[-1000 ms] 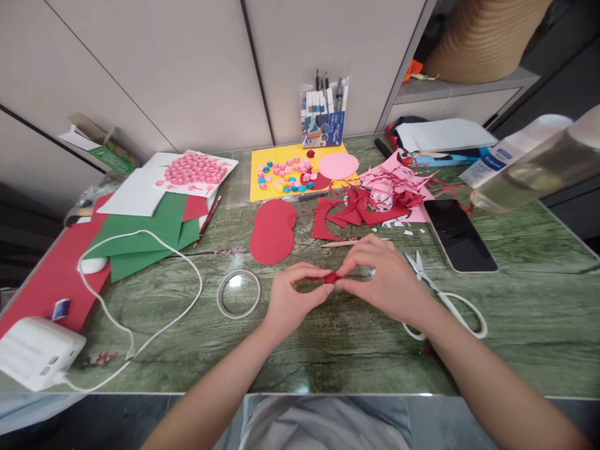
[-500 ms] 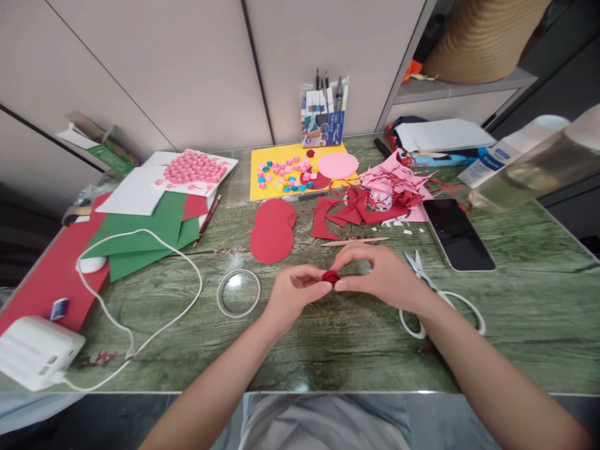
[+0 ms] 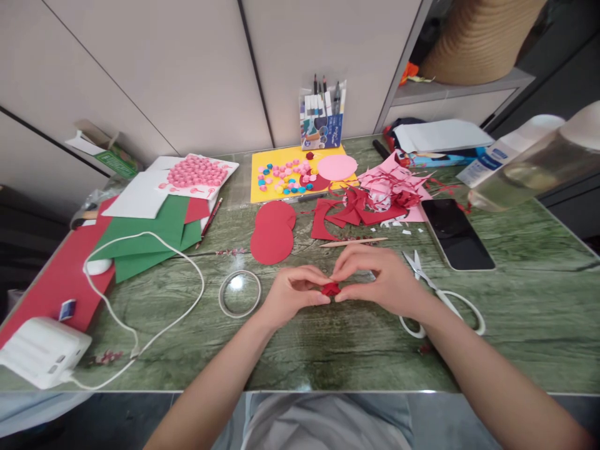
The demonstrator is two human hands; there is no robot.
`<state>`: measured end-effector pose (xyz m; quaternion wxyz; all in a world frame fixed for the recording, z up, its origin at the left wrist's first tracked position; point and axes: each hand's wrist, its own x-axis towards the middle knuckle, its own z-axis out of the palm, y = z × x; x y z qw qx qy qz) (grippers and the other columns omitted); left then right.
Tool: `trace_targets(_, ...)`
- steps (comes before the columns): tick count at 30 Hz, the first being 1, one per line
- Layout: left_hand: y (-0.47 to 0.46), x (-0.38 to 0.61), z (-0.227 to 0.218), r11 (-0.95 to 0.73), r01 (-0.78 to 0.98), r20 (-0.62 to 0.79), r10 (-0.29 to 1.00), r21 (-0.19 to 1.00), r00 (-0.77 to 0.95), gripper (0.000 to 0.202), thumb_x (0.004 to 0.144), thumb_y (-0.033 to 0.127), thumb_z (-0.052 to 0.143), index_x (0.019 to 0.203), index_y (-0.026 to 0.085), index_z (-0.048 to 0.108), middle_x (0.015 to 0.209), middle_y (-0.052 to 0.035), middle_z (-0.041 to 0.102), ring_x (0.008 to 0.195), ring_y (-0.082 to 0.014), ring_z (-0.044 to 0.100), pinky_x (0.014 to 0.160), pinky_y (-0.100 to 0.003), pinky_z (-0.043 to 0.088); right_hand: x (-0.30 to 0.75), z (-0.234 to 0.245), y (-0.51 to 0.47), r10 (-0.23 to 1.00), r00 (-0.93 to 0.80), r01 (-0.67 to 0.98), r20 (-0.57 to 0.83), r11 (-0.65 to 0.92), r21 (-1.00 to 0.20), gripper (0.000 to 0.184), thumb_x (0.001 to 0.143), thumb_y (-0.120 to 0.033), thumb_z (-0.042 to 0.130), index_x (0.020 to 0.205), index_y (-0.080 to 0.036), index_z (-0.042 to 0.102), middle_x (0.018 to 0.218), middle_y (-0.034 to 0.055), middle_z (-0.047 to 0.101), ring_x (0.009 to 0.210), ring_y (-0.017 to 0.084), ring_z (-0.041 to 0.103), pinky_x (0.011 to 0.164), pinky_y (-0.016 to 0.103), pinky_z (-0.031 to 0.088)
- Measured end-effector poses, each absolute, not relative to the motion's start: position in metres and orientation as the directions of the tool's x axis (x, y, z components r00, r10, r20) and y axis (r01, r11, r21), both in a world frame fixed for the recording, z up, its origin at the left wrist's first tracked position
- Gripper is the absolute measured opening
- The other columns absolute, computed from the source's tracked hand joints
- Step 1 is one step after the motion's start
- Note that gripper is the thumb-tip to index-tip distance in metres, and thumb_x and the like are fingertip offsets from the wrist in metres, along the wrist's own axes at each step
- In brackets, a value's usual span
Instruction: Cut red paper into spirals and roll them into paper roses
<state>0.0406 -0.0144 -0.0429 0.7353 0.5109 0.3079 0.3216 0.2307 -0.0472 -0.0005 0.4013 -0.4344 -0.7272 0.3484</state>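
Observation:
Both my hands meet over the middle of the green marbled table (image 3: 328, 350). My left hand (image 3: 293, 294) and my right hand (image 3: 379, 281) pinch a small rolled red paper flower (image 3: 330, 289) between their fingertips, just above the tabletop. Two red paper discs (image 3: 272, 234) lie just beyond my hands. A thin wooden stick (image 3: 354, 242) lies beyond my right hand. White-handled scissors (image 3: 440, 294) rest to the right of my right wrist, partly hidden by it.
A tape ring (image 3: 239, 293) lies left of my hands. Red and pink paper scraps (image 3: 375, 200), a yellow sheet with small paper flowers (image 3: 290, 175), a phone (image 3: 457, 234), green and red sheets (image 3: 145, 237), a white power bank (image 3: 40, 350) with cable, and a marker pack (image 3: 323, 115) surround them.
My hands have lowered slightly toward me with the red paper flower, and the fingers have turned it between them. The view has shifted a little.

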Motion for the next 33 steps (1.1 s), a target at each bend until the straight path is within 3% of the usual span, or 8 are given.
trace_targets(6, -0.016, 0.043, -0.039, 0.3, -0.234, -0.106, 0.793, 0.925, 0.6, 0.018, 0.054, 0.018, 0.079, 0.07, 0.021, 0.072, 0.078, -0.0026, 0.067, 0.071, -0.0128, 0.061, 0.068, -0.027, 0.048, 0.23, -0.004, -0.044, 0.928, -0.272, 0.289, 0.255, 0.332, -0.898, 0.013, 0.066, -0.03, 0.075, 0.072, -0.021, 0.069, 0.075, 0.0012, 0.066, 0.074, 0.017, 0.06, 0.072, 0.033, 0.045)
trace_targets(15, -0.017, 0.045, -0.038, 0.483, -0.204, -0.337, 0.802, 0.851, 0.494, 0.024, 0.053, 0.026, 0.08, 0.072, 0.017, 0.071, 0.068, -0.0022, 0.069, 0.063, -0.0116, 0.059, 0.067, -0.026, 0.046, 0.227, -0.021, -0.036, 0.976, -0.186, 0.243, 0.113, 0.157, -0.957, 0.012, 0.068, -0.03, 0.073, 0.069, -0.02, 0.066, 0.074, 0.0018, 0.065, 0.076, 0.019, 0.06, 0.071, 0.034, 0.046)
trace_targets(22, -0.018, 0.045, -0.036, 0.515, -0.283, -0.316, 0.787, 0.809, 0.529, 0.019, 0.069, 0.031, 0.07, 0.071, 0.013, 0.07, 0.069, -0.0051, 0.068, 0.065, -0.0114, 0.059, 0.067, -0.025, 0.044, 0.222, -0.023, -0.034, 0.985, -0.162, 0.253, 0.055, 0.095, -0.963, 0.011, 0.068, -0.028, 0.072, 0.074, -0.02, 0.067, 0.077, 0.0018, 0.066, 0.075, 0.017, 0.061, 0.071, 0.032, 0.048)
trace_targets(25, -0.02, 0.047, -0.039, 0.487, -0.29, -0.315, 0.819, 0.824, 0.479, 0.02, 0.07, 0.032, 0.068, 0.069, 0.013, 0.069, 0.067, -0.0052, 0.067, 0.064, -0.0119, 0.058, 0.065, -0.025, 0.044, 0.219, -0.025, -0.034, 0.988, -0.155, 0.231, 0.023, 0.059, -0.971, 0.014, 0.069, -0.027, 0.07, 0.082, -0.021, 0.067, 0.082, 0.0021, 0.067, 0.077, 0.017, 0.062, 0.072, 0.032, 0.05)
trace_targets(33, -0.02, 0.048, -0.043, 0.461, -0.291, -0.316, 0.846, 0.838, 0.43, 0.021, 0.07, 0.033, 0.068, 0.066, 0.013, 0.068, 0.063, -0.0031, 0.065, 0.062, -0.0104, 0.055, 0.064, -0.024, 0.042, 0.216, -0.03, -0.033, 0.989, -0.146, 0.205, -0.001, 0.029, -0.978, 0.011, 0.071, -0.028, 0.068, 0.079, -0.02, 0.068, 0.08, 0.0017, 0.067, 0.076, 0.017, 0.062, 0.07, 0.031, 0.049)
